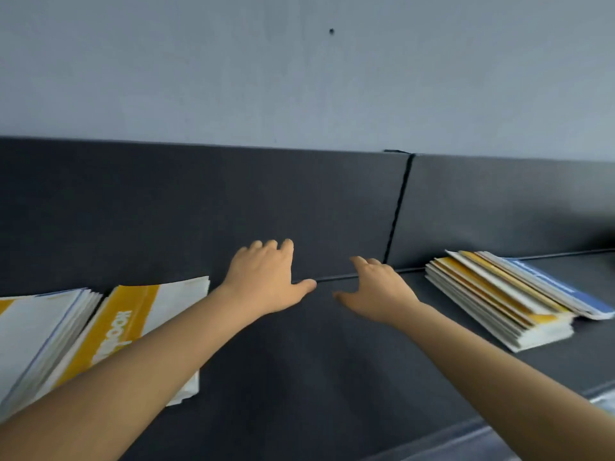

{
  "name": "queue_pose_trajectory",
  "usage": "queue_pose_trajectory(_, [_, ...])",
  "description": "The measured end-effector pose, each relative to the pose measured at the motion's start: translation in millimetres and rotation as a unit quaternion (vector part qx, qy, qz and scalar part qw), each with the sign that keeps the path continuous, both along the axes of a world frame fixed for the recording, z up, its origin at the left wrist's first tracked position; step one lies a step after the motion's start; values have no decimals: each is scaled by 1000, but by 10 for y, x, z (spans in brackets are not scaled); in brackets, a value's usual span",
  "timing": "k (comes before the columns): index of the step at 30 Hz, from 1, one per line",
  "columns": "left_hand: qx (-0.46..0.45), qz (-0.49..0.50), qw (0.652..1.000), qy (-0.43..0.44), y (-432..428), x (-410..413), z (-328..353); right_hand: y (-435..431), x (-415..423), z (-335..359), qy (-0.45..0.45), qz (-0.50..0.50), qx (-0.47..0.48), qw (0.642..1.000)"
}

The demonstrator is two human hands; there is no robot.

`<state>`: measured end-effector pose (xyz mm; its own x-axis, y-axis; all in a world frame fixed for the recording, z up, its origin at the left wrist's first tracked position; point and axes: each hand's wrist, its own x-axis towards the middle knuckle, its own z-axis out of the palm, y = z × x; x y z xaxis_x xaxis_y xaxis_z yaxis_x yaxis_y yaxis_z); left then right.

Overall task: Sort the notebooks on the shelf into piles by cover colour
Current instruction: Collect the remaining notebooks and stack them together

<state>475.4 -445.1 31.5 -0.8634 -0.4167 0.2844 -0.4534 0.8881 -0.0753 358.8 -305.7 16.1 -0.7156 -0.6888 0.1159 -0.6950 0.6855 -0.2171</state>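
Both my hands hover over the middle of the dark grey shelf (299, 361) and hold nothing. My left hand (266, 281) has loosely bent fingers and its thumb out to the right. My right hand (376, 291) is spread, thumb pointing left. At the left lies a pile topped by a yellow-and-white notebook (129, 324), partly under my left forearm. Beside it, at the far left, is a pile with a white and blue-edged cover (36, 331). At the right sits a slanted mixed stack (492, 301) of yellow and white notebooks with a blue-covered notebook (552, 287) on its far side.
The shelf's dark back panel (199, 207) rises behind the hands, with a vertical seam (397, 207) right of centre. A pale grey wall (299, 78) is above it. The shelf's front edge (499, 424) runs along the lower right.
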Motion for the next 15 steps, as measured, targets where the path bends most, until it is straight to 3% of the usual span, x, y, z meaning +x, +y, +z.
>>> queue_pose_trajectory(4, [-38, -1, 999, 4, 699, -719, -74, 719, -711, -31, 13, 1, -2, 1000])
queue_pose_trajectory(9, [-20, -22, 1000, 1, 1584, -1710, 3, 1605, -1594, 4, 37, -22, 14, 999])
queue_pose_trajectory(12, [-16, -36, 999, 9, 1969, -2104, 57, 2017, -2082, 73, 2, -61, 10, 998])
queue_pose_trajectory(15, [52, -51, 997, 0, 2139, -2450, 58, 2299, -2449, 127, -55, -98, 0, 994])
